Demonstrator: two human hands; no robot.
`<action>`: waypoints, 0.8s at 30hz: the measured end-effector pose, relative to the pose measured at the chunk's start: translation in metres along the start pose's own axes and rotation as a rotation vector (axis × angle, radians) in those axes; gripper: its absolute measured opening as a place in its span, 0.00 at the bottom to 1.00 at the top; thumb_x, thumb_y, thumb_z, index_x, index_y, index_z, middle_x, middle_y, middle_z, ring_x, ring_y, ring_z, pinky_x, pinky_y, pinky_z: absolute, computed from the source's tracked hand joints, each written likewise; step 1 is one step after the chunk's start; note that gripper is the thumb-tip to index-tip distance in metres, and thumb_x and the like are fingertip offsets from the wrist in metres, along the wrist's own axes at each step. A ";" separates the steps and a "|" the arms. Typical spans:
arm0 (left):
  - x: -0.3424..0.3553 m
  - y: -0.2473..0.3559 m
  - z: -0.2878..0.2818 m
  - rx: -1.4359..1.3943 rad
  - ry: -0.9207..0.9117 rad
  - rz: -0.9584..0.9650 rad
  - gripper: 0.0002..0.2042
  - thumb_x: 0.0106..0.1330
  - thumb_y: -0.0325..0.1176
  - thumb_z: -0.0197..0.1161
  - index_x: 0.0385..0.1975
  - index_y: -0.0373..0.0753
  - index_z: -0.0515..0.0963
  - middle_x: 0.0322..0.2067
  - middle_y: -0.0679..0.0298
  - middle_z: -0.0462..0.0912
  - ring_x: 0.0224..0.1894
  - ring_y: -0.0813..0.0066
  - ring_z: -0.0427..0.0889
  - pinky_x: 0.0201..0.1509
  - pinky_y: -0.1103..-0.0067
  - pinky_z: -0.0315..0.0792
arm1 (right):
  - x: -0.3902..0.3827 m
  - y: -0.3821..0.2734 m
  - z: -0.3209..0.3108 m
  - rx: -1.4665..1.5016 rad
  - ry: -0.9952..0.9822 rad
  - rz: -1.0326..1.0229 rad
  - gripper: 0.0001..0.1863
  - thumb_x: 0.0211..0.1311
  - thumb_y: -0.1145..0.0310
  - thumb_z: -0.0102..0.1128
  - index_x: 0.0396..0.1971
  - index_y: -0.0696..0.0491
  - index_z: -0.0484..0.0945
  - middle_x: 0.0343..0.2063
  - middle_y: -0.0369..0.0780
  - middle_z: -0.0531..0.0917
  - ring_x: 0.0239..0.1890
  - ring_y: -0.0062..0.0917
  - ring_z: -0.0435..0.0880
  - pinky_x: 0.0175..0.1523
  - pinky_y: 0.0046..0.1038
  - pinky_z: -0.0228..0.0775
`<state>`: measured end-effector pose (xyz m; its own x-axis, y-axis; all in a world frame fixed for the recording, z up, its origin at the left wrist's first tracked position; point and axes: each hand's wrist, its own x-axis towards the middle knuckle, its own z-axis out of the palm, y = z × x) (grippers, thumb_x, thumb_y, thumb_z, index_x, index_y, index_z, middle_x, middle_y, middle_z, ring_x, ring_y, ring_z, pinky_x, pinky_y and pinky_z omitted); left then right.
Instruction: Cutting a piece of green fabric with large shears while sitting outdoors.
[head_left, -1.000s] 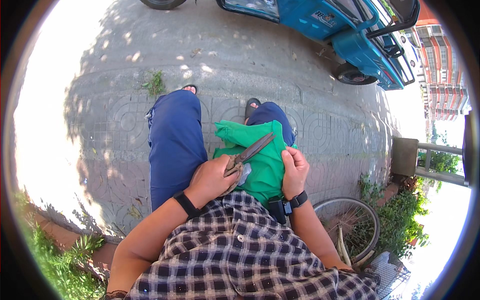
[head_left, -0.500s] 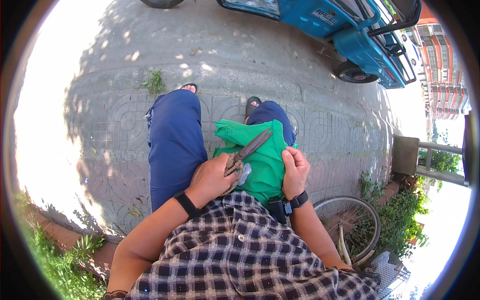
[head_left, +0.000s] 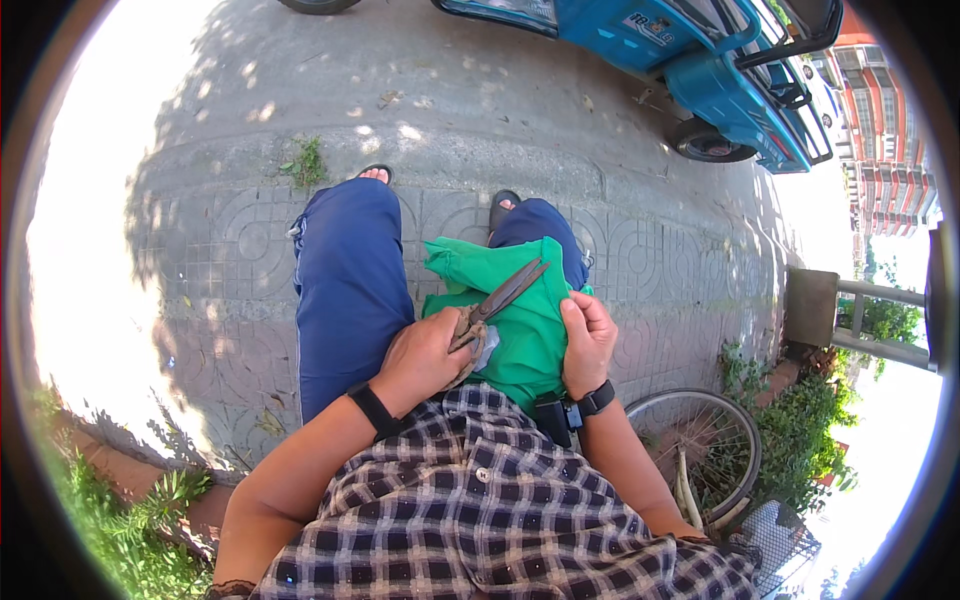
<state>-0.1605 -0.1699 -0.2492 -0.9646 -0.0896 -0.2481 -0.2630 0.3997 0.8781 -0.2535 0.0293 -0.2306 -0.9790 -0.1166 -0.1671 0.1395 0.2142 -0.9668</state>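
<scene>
A piece of green cloth [head_left: 530, 345] lies folded over my right thigh. My left hand [head_left: 425, 352] is closed around the wrapped handles of a pair of scissors [head_left: 510, 290]. Their dark blades point up and to the right across the cloth, with the tips near its right edge and only a little apart. At that right edge my right hand [head_left: 590, 345] pinches the cloth between thumb and fingers. A small pale, translucent scrap [head_left: 487, 347] shows on the cloth beside the scissor handles.
Grey patterned paving [head_left: 240, 240] spreads around my feet. A blue three-wheeled vehicle [head_left: 700, 75] stands at the far right. A bicycle wheel [head_left: 745, 430] is close by my right elbow, near green plants [head_left: 800, 450]. More plants [head_left: 130, 530] grow at the near left.
Almost nothing differs. The scissor blades look slightly closer together, and the whole view has shifted a touch. Both hands keep their hold.
</scene>
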 end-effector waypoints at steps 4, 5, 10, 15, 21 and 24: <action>0.001 0.000 0.007 -0.062 0.030 0.024 0.11 0.56 0.31 0.62 0.34 0.34 0.70 0.26 0.51 0.77 0.31 0.50 0.78 0.33 0.66 0.70 | 0.000 -0.002 0.004 -0.011 0.001 -0.013 0.07 0.61 0.72 0.58 0.36 0.60 0.79 0.24 0.26 0.75 0.25 0.06 0.66 0.30 0.12 0.57; 0.002 0.001 0.008 -0.077 0.027 0.027 0.12 0.58 0.34 0.62 0.34 0.34 0.69 0.26 0.49 0.77 0.32 0.49 0.78 0.34 0.64 0.70 | 0.000 -0.002 0.005 -0.010 -0.009 -0.018 0.07 0.61 0.73 0.58 0.36 0.60 0.79 0.24 0.26 0.75 0.25 0.06 0.66 0.30 0.12 0.57; 0.003 -0.001 0.012 -0.080 0.013 0.031 0.14 0.59 0.36 0.62 0.34 0.34 0.68 0.27 0.48 0.77 0.33 0.48 0.77 0.35 0.62 0.69 | 0.000 0.000 0.004 0.002 -0.023 -0.016 0.07 0.61 0.73 0.58 0.36 0.60 0.79 0.24 0.25 0.74 0.25 0.06 0.65 0.29 0.12 0.56; 0.003 0.005 0.008 -0.077 0.020 0.027 0.10 0.58 0.30 0.61 0.35 0.33 0.69 0.27 0.49 0.77 0.32 0.49 0.78 0.34 0.65 0.70 | 0.000 0.002 -0.001 -0.041 -0.049 0.003 0.08 0.63 0.72 0.57 0.38 0.60 0.79 0.30 0.30 0.80 0.31 0.09 0.72 0.37 0.14 0.65; 0.004 0.001 0.015 -0.094 0.011 0.033 0.13 0.59 0.34 0.61 0.35 0.33 0.68 0.28 0.48 0.77 0.33 0.48 0.77 0.36 0.63 0.70 | 0.000 0.000 0.006 -0.002 -0.028 -0.013 0.07 0.61 0.73 0.58 0.36 0.60 0.79 0.23 0.25 0.73 0.24 0.06 0.65 0.29 0.12 0.55; 0.004 0.003 0.013 -0.109 -0.004 0.026 0.12 0.59 0.33 0.61 0.35 0.32 0.68 0.27 0.47 0.77 0.33 0.48 0.77 0.36 0.63 0.70 | 0.000 0.000 0.005 -0.034 -0.024 -0.037 0.07 0.61 0.73 0.58 0.36 0.60 0.79 0.23 0.25 0.73 0.24 0.06 0.64 0.29 0.11 0.55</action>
<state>-0.1654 -0.1568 -0.2527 -0.9711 -0.0771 -0.2260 -0.2387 0.3005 0.9234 -0.2526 0.0241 -0.2313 -0.9794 -0.1484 -0.1368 0.0982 0.2419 -0.9653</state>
